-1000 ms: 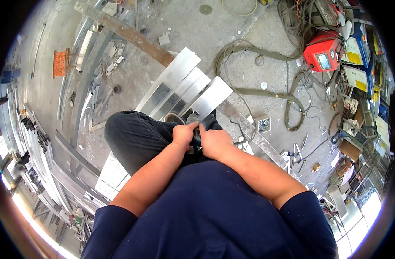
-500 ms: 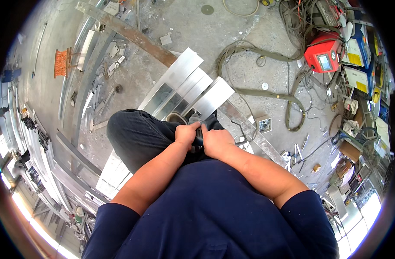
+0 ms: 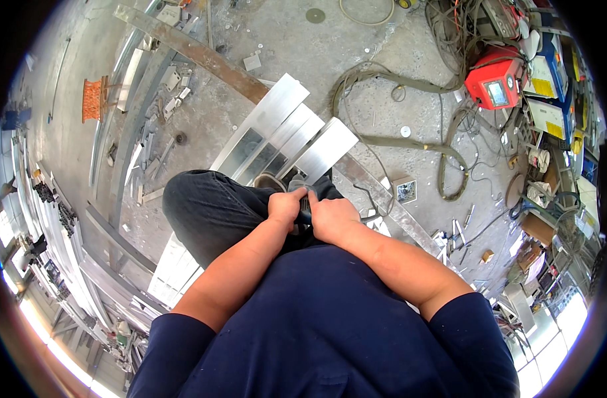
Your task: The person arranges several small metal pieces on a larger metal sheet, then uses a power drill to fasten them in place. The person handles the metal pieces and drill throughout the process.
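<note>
My left hand [image 3: 285,206] and my right hand [image 3: 332,215] are pressed together in front of my waist, fingers curled around a small dark object [image 3: 304,205] that they mostly hide; what it is I cannot tell. They hover over my raised left knee in dark trousers [image 3: 214,212]. Just beyond the hands lie several flat silvery aluminium profiles [image 3: 287,136] side by side on the concrete floor. My shoe tip [image 3: 269,181] rests on them.
A long rusty steel bar [image 3: 204,56] crosses the floor behind the profiles. A red welding machine [image 3: 492,83] with thick grey cables [image 3: 396,139] stands at the right among boxes and tools. Metal offcuts lie at the left, with stacked aluminium sections [image 3: 84,265] along the left edge.
Both hands stay clasped on the small object; only the fingers shift slightly. The view has tilted a little.
</note>
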Demonstrator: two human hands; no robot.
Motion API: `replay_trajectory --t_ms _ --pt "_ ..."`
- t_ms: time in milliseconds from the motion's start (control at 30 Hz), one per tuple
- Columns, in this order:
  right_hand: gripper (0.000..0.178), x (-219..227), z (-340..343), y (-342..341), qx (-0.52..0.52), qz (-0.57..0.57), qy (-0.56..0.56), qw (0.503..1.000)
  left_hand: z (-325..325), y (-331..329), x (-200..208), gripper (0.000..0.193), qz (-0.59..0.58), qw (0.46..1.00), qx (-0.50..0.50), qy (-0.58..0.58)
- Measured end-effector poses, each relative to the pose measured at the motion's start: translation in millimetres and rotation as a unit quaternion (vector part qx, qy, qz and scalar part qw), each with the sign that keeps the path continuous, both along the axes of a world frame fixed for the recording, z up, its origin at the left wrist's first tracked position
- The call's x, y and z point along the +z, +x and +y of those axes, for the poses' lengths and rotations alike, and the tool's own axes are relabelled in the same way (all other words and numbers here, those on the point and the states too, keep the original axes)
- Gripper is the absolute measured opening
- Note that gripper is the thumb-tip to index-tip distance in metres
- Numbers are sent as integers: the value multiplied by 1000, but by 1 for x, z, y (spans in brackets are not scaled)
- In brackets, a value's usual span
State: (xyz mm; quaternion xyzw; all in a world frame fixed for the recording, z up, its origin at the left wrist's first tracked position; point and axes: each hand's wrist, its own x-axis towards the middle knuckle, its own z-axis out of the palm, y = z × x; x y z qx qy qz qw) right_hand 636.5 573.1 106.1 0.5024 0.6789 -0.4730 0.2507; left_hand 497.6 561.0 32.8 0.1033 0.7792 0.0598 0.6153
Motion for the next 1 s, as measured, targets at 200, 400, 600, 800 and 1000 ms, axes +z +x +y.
replay_trajectory --t_ms 200,400,600,800,1000 --pt "66 0 1 -1 0 -3 1 1000 -6 -2 -11 33 -9 1000 21 5" --pt "65 0 0 0 -1 1 3 1000 0 -1 -3 34 5 1000 -5 -16" --pt "65 -1 0 0 3 -1 0 1000 -6 -3 -12 41 7 1000 2 -7" --pt "64 -3 0 1 13 -2 -1 1000 -5 -1 -9 40 4 1000 15 -7" --pt "66 -1 2 -1 16 0 0 1000 -8 -2 -11 40 4 999 32 8"
